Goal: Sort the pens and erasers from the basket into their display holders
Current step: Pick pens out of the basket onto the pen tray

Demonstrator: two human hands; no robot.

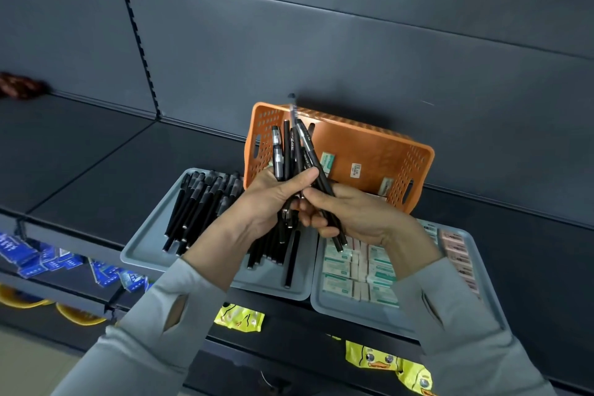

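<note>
My left hand grips a bundle of several black pens, held upright above the trays. My right hand grips one black pen that slants across the bundle. Behind them an orange basket stands tipped on its side against the back wall, with a few erasers inside. The left grey tray holds several black pens. The right grey tray holds rows of boxed erasers.
Both trays sit on a dark shelf near its front edge. Lower shelves carry blue packets at the left and yellow duck packets below. A dark red object lies at the far left.
</note>
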